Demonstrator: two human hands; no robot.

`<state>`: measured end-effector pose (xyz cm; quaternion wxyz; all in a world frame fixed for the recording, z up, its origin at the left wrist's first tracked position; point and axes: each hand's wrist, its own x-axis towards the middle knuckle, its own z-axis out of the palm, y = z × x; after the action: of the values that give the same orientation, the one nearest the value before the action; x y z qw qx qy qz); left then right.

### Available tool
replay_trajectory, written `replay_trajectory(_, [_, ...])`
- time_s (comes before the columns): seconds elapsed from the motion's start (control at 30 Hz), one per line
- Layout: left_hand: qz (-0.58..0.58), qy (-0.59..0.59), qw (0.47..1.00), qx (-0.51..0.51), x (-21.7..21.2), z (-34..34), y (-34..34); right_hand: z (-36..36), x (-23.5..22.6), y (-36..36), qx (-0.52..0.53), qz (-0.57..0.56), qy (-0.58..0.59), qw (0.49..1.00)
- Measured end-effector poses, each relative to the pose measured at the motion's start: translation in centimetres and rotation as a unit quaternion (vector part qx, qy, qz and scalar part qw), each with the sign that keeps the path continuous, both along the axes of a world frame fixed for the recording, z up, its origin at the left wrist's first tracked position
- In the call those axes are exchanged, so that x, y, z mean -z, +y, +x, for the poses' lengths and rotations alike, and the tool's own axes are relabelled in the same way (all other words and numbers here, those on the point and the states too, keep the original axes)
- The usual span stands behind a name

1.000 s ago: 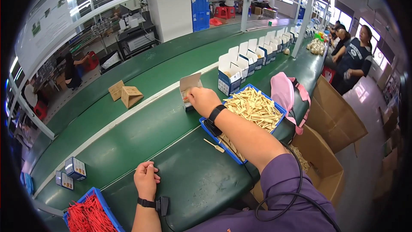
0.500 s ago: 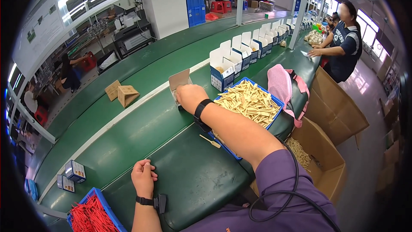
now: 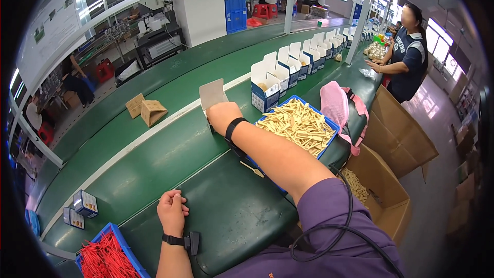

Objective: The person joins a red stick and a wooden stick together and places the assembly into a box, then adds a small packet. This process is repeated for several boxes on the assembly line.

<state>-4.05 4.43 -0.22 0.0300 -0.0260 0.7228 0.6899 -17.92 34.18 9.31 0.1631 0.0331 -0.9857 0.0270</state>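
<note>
From where I stand, the right hand [image 3: 224, 117] is in the mouth of an open box [image 3: 212, 94], its pale lid standing up just beyond the knuckles. The fingers are hidden inside; I cannot tell whether they are spread, pinched or holding something. The left hand [image 3: 172, 212] lies on the dark green bench [image 3: 236, 211], nearer the worker, fingers loosely curled; I cannot tell whether anything is inside the curl.

Right of the right hand, partly under its forearm, sits a blue tray [image 3: 329, 142] heaped with pale wooden pieces [image 3: 298, 123]. A single wooden piece [image 3: 252, 169] lies outside the tray, between the two hands. Beyond the tray — farther right of the same hand — are a pink bag [image 3: 334, 105] and, farther ahead, a row of open boxes [image 3: 294, 69].

Left of the left hand: a second blue tray [image 3: 126, 249] of red sticks [image 3: 105, 258], with two blue-and-white boxes [image 3: 85, 203] past it. Folded brown cardboard [image 3: 153, 113] lies ahead of the left hand.
</note>
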Motion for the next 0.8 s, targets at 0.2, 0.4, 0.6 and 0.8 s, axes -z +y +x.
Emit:
replay_trajectory(0.2, [-0.003,-0.007,1.0,-0.007,0.6,0.2,-0.6,-2.6,0.1,-0.2,-0.036,-0.021,-0.016,0.999])
replay_trajectory(0.4, [0.018,-0.014,1.0,-0.006,0.4,-0.9,0.0,-0.5,-2.1,2.6,-0.151,-0.1,0.133,0.974])
replay_trajectory(0.6, [0.028,-0.021,0.999,-0.002,0.3,-1.2,-0.9,9.3,-6.3,2.1,-0.072,-0.209,-0.01,0.975])
replay_trajectory(0.8, [0.025,-0.015,1.0,0.009,-2.4,1.6,-1.0,17.2,-3.7,-0.9,-0.052,-0.044,-0.173,0.983])
